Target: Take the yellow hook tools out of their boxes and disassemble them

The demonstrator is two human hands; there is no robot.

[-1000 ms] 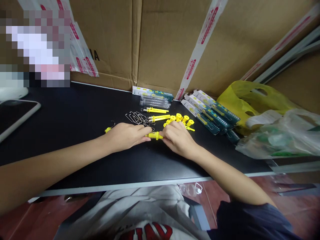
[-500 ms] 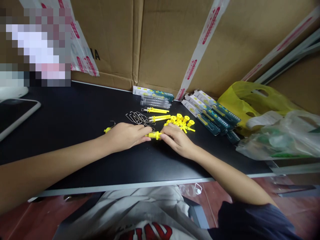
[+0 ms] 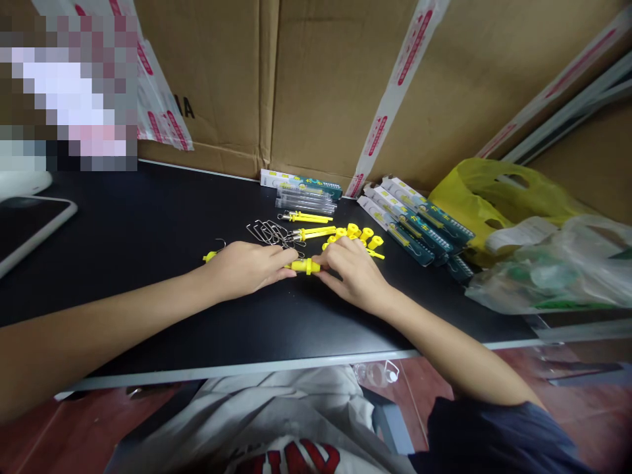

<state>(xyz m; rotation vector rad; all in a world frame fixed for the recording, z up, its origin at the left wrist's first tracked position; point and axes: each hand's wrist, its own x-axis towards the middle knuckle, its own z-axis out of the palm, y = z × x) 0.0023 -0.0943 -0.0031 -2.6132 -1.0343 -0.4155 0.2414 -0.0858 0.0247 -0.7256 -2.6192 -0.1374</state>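
A spring scale with yellow end fittings (image 3: 302, 265) lies across my two hands, low over the black table. My left hand (image 3: 247, 266) is closed round its body, which hides most of the tube. A yellow end with a wire hook (image 3: 211, 255) shows past the back of that hand. At the other end, the fingers of my right hand (image 3: 353, 270) pinch the yellow cap; the fingertips are partly hidden. Just beyond my hands are bent metal hooks (image 3: 269, 232), yellow rods with springs (image 3: 316, 232) and a pile of small yellow caps (image 3: 366, 236).
Clear plastic tubes (image 3: 303, 199) lie behind the rods, by a printed box (image 3: 276, 178). More printed boxes (image 3: 399, 220) are stacked to the right, beside a yellow plastic bag (image 3: 454, 191) and a clear bag (image 3: 543, 270). A tablet-like device (image 3: 34, 227) sits at left. Cardboard (image 3: 320, 85) stands behind.
My right hand has shifted slightly at the cap, its fingers a little more raised. My left hand keeps its hold on the spring scale. The whole view has moved very slightly.
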